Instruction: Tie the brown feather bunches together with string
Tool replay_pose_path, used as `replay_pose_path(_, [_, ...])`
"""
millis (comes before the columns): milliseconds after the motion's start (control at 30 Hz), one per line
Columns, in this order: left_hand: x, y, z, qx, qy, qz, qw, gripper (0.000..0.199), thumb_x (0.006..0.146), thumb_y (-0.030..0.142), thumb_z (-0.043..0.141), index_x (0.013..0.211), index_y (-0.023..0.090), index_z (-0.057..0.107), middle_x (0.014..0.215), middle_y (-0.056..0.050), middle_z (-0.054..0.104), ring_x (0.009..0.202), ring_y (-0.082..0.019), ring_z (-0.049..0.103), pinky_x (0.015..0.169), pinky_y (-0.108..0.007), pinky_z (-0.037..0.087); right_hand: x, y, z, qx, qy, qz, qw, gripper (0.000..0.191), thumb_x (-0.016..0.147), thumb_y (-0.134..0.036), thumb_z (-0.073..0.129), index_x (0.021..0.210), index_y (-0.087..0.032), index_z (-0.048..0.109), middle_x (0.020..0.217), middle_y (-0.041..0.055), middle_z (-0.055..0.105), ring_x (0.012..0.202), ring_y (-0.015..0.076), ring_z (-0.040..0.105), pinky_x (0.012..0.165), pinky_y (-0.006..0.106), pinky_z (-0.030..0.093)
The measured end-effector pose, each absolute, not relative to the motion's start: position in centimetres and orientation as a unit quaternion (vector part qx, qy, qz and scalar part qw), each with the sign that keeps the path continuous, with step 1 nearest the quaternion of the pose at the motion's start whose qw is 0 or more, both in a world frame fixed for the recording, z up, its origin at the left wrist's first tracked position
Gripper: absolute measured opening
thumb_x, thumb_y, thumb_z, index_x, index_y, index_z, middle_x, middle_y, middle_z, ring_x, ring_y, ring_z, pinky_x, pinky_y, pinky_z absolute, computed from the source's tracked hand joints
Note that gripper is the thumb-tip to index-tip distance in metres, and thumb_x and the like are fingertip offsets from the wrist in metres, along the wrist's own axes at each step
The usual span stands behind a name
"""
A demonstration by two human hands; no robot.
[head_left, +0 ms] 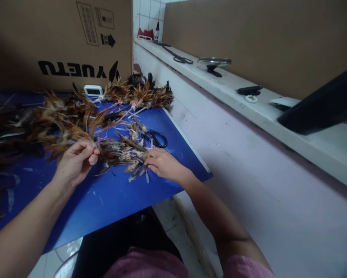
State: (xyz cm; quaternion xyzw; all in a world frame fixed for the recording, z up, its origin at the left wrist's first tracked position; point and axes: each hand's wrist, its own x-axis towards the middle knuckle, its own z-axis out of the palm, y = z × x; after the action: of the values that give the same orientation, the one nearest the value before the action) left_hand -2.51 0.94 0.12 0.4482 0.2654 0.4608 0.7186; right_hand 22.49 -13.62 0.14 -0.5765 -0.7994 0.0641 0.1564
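My left hand (77, 162) is pinched closed on a small bunch of brown feathers (88, 129), whose tips fan upward above the fingertips. Low over the right part of the blue table, my right hand (161, 163) has its fingers closed at the end of a loose heap of grey-brown feathers (127, 152). It seems to pinch feathers there, though the fingertips are partly hidden. Just beyond that hand lie black-handled scissors (158, 139), their blades covered by feathers. Feather bundles tied at their bases (138, 96) lie along the back of the table.
The blue table (104, 208) is bounded by a large cardboard box (60, 38) behind and a low wall (219, 131) on the right. On the ledge sit a second pair of scissors (181, 59) and a dark tube (320, 100). A white digital display (93, 90) stands at the back.
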Motion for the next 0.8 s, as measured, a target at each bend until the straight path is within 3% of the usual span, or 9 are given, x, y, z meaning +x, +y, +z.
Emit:
replay_pose_path(67, [-2.5,0.9,0.2,0.448,0.265,0.461,0.719,0.035,0.046,0.021,0.093,0.063,0.014,0.064,0.058,-0.004,0.067,0.04,-0.006,0.05,0.039,-0.015,0.041,22.2,-13.3,0.0,-0.579,-0.79,0.07,0.188,0.018,0.091,-0.013,0.052,0.092,-0.013,0.07,0.097,0.0102,0.064,0.095,0.0209,0.059,0.091,0.038,0.045])
replay_pose_path(167, [-2.6,0.9,0.2,0.45,0.261,0.456,0.722,0.034,0.047,0.021,0.092,0.063,0.013,0.063,0.059,-0.004,0.067,0.04,-0.006,0.05,0.04,-0.015,0.042,22.0,-12.6,0.5,-0.586,-0.738,0.119,0.311,0.014,0.088,-0.013,0.055,0.09,-0.015,0.068,0.093,0.0068,0.064,0.088,0.0162,0.06,0.083,0.031,0.047])
replay_pose_path(300, [-2.6,0.8,0.1,0.449,0.249,0.451,0.73,0.028,0.055,0.017,0.089,0.067,0.013,0.064,0.061,-0.005,0.069,0.041,-0.006,0.051,0.04,-0.015,0.042,21.8,-11.1,1.9,-0.594,-0.598,0.25,0.476,0.003,0.081,-0.018,0.062,0.08,-0.017,0.064,0.072,-0.0018,0.062,0.064,0.0101,0.057,0.064,0.025,0.046])
replay_pose_path(367, [-2.6,0.8,0.1,0.448,0.244,0.452,0.732,0.026,0.057,0.017,0.087,0.068,0.013,0.064,0.061,-0.005,0.069,0.041,-0.006,0.051,0.04,-0.015,0.043,21.6,-10.1,2.7,-0.575,-0.542,0.305,0.532,0.007,0.079,-0.023,0.065,0.077,-0.017,0.062,0.064,-0.0038,0.06,0.056,0.0088,0.056,0.057,0.023,0.044])
replay_pose_path(600, [-2.9,0.8,0.0,0.45,0.242,0.439,0.739,0.024,0.06,0.017,0.086,0.067,0.013,0.064,0.063,-0.003,0.067,0.043,-0.005,0.051,0.042,-0.014,0.042,20.1,-6.9,4.3,-0.504,-0.434,0.42,0.618,0.024,0.072,-0.036,0.073,0.072,-0.018,0.057,0.065,-0.0007,0.067,0.052,0.0079,0.059,0.046,0.018,0.041])
replay_pose_path(800, [-3.0,1.0,-0.2,0.444,0.255,0.439,0.738,0.022,0.064,0.018,0.083,0.065,0.014,0.062,0.064,-0.002,0.065,0.044,-0.004,0.049,0.042,-0.014,0.042,19.0,-5.0,3.7,-0.467,-0.393,0.485,0.626,0.027,0.068,-0.032,0.075,0.073,-0.019,0.053,0.065,-0.0017,0.07,0.049,0.0069,0.059,0.043,0.015,0.041])
